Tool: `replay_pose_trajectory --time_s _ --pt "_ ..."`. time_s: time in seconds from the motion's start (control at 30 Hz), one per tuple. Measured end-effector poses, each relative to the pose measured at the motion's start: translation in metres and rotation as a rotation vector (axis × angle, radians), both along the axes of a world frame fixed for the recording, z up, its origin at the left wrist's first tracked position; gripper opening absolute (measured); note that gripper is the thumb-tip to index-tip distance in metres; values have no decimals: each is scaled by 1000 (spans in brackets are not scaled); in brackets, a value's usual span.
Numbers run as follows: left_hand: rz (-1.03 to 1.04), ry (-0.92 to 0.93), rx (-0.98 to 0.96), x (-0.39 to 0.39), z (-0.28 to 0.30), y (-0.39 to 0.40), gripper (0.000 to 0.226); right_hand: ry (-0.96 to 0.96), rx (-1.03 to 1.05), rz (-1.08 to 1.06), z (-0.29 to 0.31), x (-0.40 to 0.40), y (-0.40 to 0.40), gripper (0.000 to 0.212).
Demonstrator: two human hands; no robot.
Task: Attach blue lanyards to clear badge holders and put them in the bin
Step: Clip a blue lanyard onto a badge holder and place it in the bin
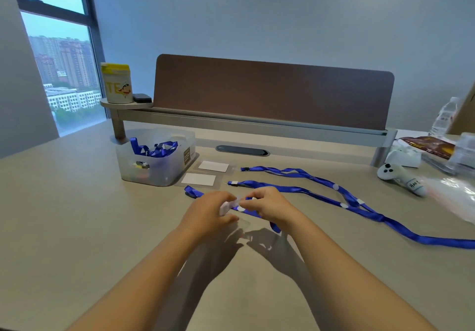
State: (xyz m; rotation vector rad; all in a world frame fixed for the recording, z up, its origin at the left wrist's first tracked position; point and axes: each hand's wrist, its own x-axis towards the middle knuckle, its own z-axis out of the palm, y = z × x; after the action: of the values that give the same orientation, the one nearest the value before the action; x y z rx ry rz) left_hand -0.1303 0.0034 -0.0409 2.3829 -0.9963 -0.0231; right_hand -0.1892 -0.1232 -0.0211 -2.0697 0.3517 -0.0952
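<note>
Blue lanyard [248,211] and clear badge holder [230,206] sit pinched between left hand [209,208] and right hand [267,203] just above the desk [77,227], probably so the clip lines up, bin [154,158] waiting nearby.

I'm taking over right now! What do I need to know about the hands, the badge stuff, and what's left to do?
Left hand: holding a clear badge holder above the desk.
Right hand: pinching the end of a blue lanyard against that holder; whether it is clipped on yet cannot be seen.
Done: some lanyards already lie in the bin.
Left: finish this one and bin it. Then two badge holders beside the bin and two loose lanyards to their right.
</note>
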Motion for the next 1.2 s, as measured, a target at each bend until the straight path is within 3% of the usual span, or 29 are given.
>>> replay_pose_trajectory --time_s 0.23,0.47,0.7,1.2 --pt "21 -135 -279 -4 36 5 29 -124 99 4 23 -2 1 12" --pt "39 -332 -276 -8 53 11 28 -226 55 -40 37 2 13 19" --pt "43 -289 -314 -2 55 11 26 -294 -40 -40 37 4 22 19" --pt "106 -130 -508 8 49 6 19 -370 -9 -94 36 11 31 23"
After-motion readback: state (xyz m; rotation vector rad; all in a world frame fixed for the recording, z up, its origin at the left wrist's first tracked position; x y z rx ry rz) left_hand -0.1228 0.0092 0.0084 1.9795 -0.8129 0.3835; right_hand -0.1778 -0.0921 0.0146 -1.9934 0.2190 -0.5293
